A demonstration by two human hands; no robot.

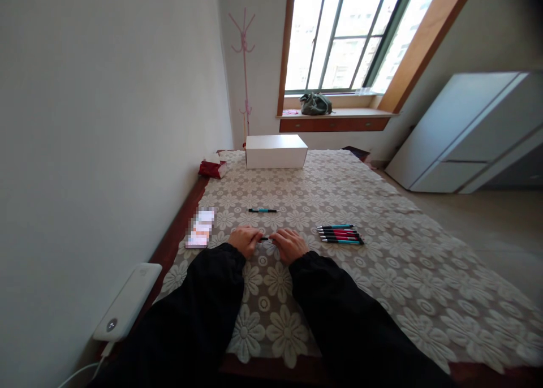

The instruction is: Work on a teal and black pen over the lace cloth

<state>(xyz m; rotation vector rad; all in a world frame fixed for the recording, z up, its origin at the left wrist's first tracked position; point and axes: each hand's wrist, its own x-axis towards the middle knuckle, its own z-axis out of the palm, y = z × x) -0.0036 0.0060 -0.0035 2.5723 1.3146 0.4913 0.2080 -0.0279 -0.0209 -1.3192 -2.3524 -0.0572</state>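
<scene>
My left hand [245,241] and my right hand [289,245] face each other low over the floral tablecloth [288,331]. Between their fingertips shows the short dark middle of a pen [264,239]; the fingers of both hands are closed on it and hide its ends. Just beyond them lies a single blue and black pen [263,210], flat and crosswise. To the right of my right hand, several pens [339,234] rest side by side in a row, some blue and black, others red and black, with their tips pointing left.
A blurred-out phone-like object [201,228] lies left of my hands. At the near left is a white power bank [128,302] with a cable. Towards the far end stand a white box [276,152] and a red tissue pack [212,169]. The wall [106,122] borders the table's left side.
</scene>
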